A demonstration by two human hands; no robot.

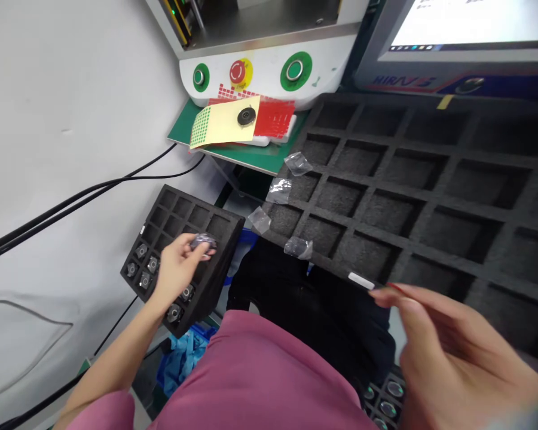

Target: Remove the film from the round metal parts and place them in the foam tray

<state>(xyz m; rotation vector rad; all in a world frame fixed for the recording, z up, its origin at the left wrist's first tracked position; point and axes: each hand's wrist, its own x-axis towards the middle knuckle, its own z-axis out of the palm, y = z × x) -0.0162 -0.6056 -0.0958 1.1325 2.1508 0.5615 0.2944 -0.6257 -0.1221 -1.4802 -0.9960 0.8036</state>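
the left hand (179, 266) pinched a small round part (203, 242) over the tilted small foam tray (179, 209); a loose grip risked dropping it.

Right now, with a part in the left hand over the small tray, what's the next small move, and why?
Probably lower the left hand and seat its part in an empty cell of the small tray: the hand is over that tray, with only some cells filled.
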